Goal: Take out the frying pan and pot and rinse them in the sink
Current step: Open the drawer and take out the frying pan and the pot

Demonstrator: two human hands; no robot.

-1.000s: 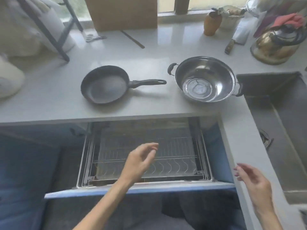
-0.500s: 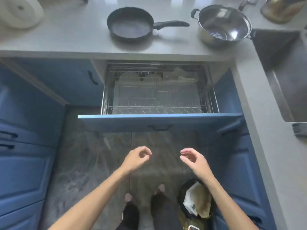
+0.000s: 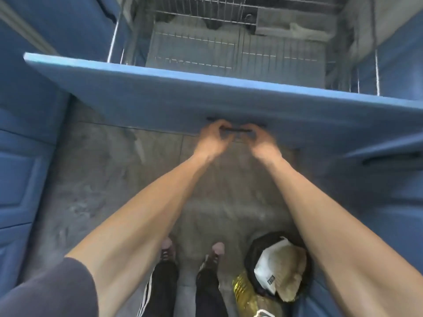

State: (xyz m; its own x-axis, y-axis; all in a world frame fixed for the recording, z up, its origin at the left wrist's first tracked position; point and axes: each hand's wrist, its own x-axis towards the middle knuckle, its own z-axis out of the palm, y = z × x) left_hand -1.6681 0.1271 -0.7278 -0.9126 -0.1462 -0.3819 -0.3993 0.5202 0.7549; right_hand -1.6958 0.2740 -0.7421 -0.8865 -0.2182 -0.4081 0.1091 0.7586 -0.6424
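The frying pan, the pot and the sink are out of view. A blue drawer front (image 3: 160, 97) stands pulled out below me, with a wire rack (image 3: 229, 49) inside it holding no cookware that I can see. My left hand (image 3: 211, 139) and my right hand (image 3: 263, 143) are both curled around the dark handle (image 3: 235, 129) at the drawer front's lower edge. The hands are blurred by motion.
Blue cabinet doors (image 3: 20, 170) flank the drawer on the left and right. A black bin (image 3: 278, 266) with paper and a gold wrapper stands on the stone floor by my right foot. My feet (image 3: 192, 248) are below the drawer.
The view tilted down, so the counter, pan and pot left the frame. Both hands rose from mid-air in front of me to the drawer handle and closed on it.
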